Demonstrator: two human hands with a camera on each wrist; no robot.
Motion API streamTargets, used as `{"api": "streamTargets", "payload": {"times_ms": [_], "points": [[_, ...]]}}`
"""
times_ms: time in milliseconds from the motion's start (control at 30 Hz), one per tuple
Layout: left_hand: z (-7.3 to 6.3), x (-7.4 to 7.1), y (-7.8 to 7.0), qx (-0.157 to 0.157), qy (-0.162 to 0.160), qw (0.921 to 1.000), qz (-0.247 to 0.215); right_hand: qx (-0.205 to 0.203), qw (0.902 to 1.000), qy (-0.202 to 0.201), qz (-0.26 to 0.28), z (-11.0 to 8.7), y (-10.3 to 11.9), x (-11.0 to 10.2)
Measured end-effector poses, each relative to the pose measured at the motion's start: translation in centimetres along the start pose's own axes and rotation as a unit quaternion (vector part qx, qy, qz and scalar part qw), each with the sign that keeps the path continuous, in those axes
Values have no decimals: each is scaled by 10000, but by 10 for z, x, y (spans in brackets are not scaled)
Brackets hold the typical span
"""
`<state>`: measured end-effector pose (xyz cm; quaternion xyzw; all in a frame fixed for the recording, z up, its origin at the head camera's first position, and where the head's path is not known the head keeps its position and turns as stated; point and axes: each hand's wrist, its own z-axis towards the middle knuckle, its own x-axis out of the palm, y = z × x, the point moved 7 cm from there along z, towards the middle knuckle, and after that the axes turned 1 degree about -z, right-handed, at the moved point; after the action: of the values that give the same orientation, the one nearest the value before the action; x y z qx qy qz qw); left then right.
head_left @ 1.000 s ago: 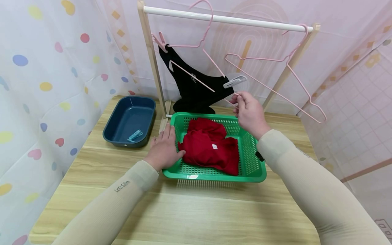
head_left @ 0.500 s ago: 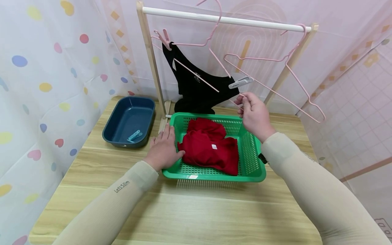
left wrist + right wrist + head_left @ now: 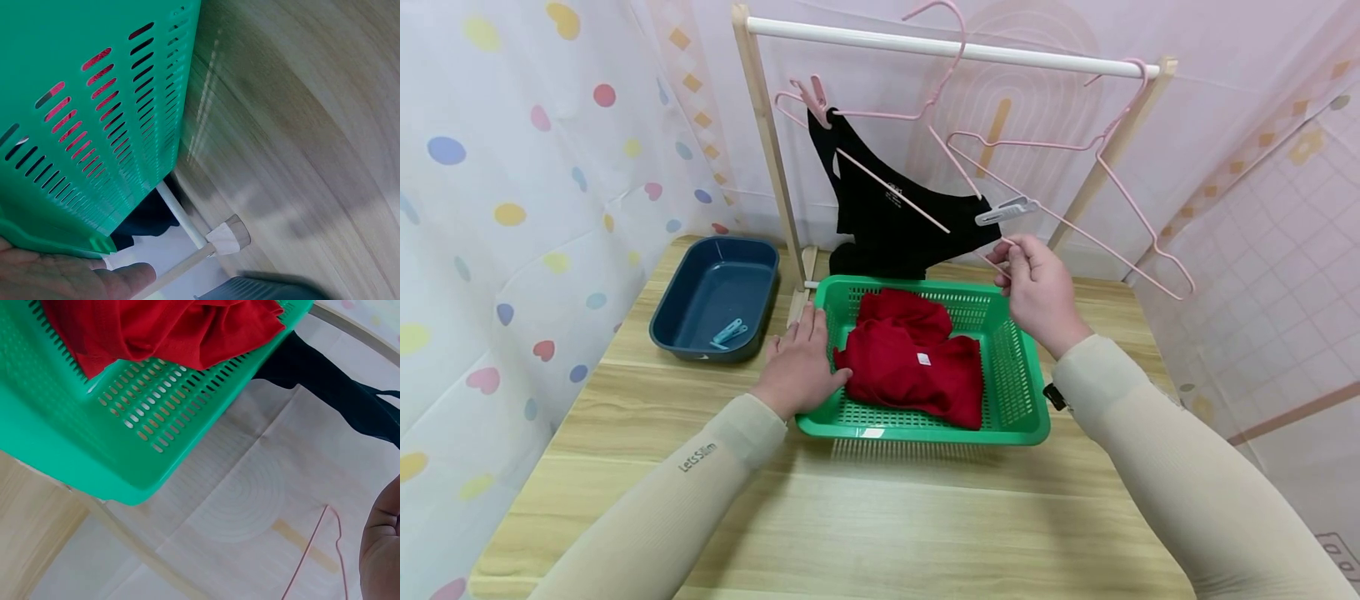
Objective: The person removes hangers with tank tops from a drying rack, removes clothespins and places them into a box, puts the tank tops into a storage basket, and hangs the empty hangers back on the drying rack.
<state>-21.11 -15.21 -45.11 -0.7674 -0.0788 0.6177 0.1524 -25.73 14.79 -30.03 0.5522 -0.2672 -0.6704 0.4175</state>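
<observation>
My right hand (image 3: 1037, 279) pinches the lower right corner of a pink hanger (image 3: 880, 114). From this tilted hanger hangs a black garment (image 3: 895, 218) with a small white print, held by a pink clothespin (image 3: 817, 102) at the left and a grey clothespin (image 3: 1006, 211) at the right. Its lower part is hidden behind the green basket (image 3: 925, 435). My left hand (image 3: 801, 362) rests on the basket's left rim, fingers straight. Inside the basket lies a folded red garment (image 3: 917, 358) with a white tag. In the right wrist view only part of my right hand (image 3: 384, 550) shows.
A rack with a white rod (image 3: 1045, 58) and wooden posts stands behind the basket. Another pink hanger (image 3: 1138, 196) hangs on its right end. A dark blue tray (image 3: 662, 321) with blue clothespins (image 3: 728, 332) sits at the left of the wooden table (image 3: 880, 525).
My right hand has moved right and slightly down, shifting the hanger, black garment and clothespins to the right along the rod. The left hand stays on the basket rim.
</observation>
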Motion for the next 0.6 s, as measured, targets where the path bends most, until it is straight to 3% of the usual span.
{"api": "streamTargets", "payload": {"times_ms": [200, 600], "points": [[0, 1, 0, 13, -21, 10000, 59, -210, 9997, -106, -8, -6, -6, -6], [1, 2, 1, 4, 11, 10000, 87, -57, 9999, -116, -30, -24, -23, -16]]}}
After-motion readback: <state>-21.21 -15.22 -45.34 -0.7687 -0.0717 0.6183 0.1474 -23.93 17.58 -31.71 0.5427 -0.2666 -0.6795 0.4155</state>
